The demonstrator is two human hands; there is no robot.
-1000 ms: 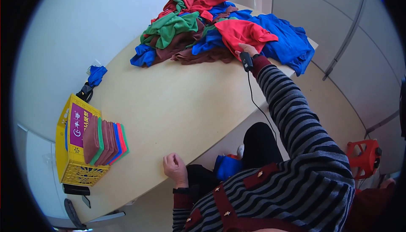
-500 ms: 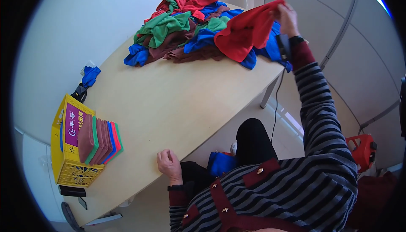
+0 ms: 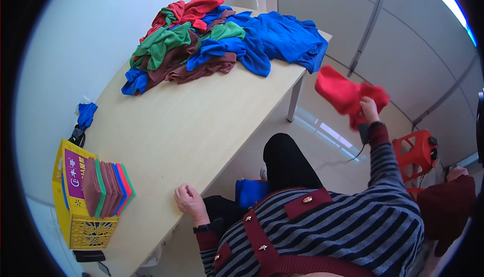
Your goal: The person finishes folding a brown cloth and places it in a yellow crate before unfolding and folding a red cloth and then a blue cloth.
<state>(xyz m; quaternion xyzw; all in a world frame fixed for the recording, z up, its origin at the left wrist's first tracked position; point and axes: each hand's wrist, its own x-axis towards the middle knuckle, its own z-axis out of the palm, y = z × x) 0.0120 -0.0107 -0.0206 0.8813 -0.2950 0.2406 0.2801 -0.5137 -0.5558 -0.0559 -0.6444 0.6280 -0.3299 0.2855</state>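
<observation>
Out past the table's right edge, my right hand (image 3: 369,109) is closed around a crumpled red cloth (image 3: 339,91), which hangs in the air and is slightly blurred. My left hand (image 3: 190,204) rests on the table's near edge with its fingers curled in and nothing seen in them. A loose heap of cloths (image 3: 164,45) in red, green, brown and blue lies at the far end of the table. Blue cloths (image 3: 285,37) spread to the heap's right, up to the table corner.
A yellow crate (image 3: 93,231) stands at the table's left, with a row of folded cloths (image 3: 108,188) against it. Beyond it, a small blue cloth (image 3: 86,115) lies by the wall and cables. Blue fabric (image 3: 252,192) shows by my legs. A red stool (image 3: 411,156) stands at right.
My right hand has carried the red cloth off the heap, toward me and to the right, baring the blue cloths. My left hand stays at the table edge. The view has shifted somewhat.
</observation>
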